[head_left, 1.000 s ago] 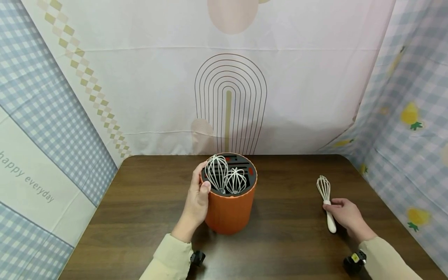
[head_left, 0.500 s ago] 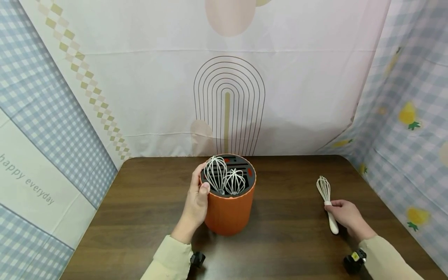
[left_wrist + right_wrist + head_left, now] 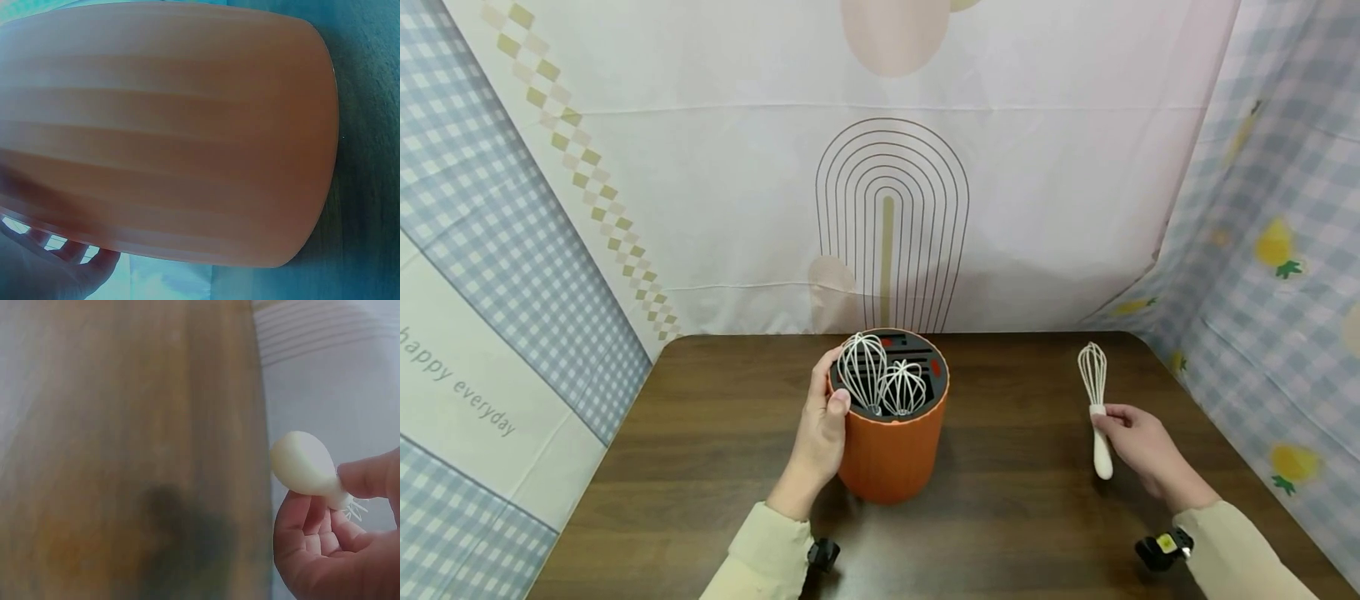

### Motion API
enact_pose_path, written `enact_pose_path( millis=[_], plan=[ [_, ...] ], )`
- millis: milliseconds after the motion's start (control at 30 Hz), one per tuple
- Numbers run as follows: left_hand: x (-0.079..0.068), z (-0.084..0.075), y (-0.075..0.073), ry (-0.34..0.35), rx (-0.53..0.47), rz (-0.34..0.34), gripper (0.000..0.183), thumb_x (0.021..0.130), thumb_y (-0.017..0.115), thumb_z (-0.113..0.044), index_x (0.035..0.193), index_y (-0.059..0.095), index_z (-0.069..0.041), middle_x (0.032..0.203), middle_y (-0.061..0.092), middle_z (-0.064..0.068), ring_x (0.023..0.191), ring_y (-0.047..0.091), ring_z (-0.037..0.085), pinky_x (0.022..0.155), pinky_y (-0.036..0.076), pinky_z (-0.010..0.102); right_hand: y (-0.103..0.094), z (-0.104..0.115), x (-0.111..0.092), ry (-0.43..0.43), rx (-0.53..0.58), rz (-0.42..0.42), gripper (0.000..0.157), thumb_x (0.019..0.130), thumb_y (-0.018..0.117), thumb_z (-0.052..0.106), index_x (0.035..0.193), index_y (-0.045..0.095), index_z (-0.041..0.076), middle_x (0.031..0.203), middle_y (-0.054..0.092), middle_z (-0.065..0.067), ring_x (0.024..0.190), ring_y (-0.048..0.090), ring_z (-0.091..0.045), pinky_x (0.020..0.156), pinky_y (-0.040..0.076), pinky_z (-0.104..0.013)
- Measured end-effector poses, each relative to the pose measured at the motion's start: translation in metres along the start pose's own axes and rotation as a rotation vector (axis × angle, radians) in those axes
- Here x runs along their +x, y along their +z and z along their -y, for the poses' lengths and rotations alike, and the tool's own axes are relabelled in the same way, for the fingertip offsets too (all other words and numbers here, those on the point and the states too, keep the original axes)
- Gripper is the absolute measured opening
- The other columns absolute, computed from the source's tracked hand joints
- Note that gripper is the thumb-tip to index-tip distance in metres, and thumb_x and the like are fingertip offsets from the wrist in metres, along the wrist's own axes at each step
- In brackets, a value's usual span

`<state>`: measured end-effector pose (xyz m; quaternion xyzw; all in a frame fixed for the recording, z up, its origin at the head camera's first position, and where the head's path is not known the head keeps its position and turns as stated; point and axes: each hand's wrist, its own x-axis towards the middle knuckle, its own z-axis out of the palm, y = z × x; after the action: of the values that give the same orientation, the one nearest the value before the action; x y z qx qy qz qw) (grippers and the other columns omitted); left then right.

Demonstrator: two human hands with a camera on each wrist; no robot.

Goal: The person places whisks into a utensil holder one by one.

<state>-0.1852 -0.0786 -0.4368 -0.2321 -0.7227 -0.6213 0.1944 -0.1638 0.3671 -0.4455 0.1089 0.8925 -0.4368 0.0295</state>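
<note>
A round orange utensil holder (image 3: 891,462) with a dark slotted top stands upright on the table. Two whisks stick out of it, wire heads up: a larger whisk (image 3: 862,371) and a smaller whisk (image 3: 903,389). My left hand (image 3: 823,425) grips its left side near the rim, thumb in front; in the left wrist view the fingers (image 3: 100,265) show along the ribbed wall (image 3: 187,137). Off to the right, my right hand (image 3: 1142,446) pinches a third, white-handled whisk (image 3: 1098,417) near the neck, wires pointing away. The right wrist view shows the handle's rounded end (image 3: 303,462) toward the camera.
The dark wooden table (image 3: 1000,517) ends at a patterned white cloth (image 3: 737,208) behind. Blue checked cloth (image 3: 1285,333) hangs along the right side, more on the left. A small black device (image 3: 1163,550) sits on each wrist.
My right hand has lifted the whisk from the table, moving it slightly up and away from me. The left hand and the holder stay where they were.
</note>
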Motion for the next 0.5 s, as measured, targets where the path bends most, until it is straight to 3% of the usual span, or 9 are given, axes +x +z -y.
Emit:
enact_pose_path(
  millis=[133,333,500],
  plan=[
    [0.000,0.001,0.000,-0.003,0.001,0.002,0.053,0.099,0.038,-0.046,0.148,0.031,-0.026,0.143,0.043,-0.003,0.121,0.049,0.021,0.100,0.038,0.040,0.004,0.019,-0.004,-0.033,0.033,-0.002,0.061,0.101,0.046,0.036,0.136,0.040,-0.013,0.121,0.054,-0.023,0.093,0.054,-0.012,0.074,0.050,-0.027],
    [0.000,0.000,0.000,0.002,-0.003,0.003,0.052,0.099,0.038,-0.043,0.148,0.031,-0.026,0.143,0.043,-0.004,0.121,0.049,0.021,0.100,0.038,0.039,0.011,0.051,-0.016,-0.123,0.104,0.013,0.055,0.102,0.046,0.030,0.135,0.039,-0.013,0.119,0.054,-0.023,0.091,0.056,-0.009,0.074,0.051,-0.026],
    [0.000,0.001,0.000,0.000,-0.009,0.001,0.052,0.099,0.038,-0.043,0.148,0.031,-0.027,0.143,0.043,-0.003,0.121,0.049,0.021,0.100,0.038,0.038,0.020,0.079,-0.026,-0.206,0.204,0.031,0.051,0.102,0.046,0.027,0.135,0.039,-0.011,0.115,0.056,-0.012,0.093,0.055,-0.005,0.078,0.049,-0.024]
  ],
)
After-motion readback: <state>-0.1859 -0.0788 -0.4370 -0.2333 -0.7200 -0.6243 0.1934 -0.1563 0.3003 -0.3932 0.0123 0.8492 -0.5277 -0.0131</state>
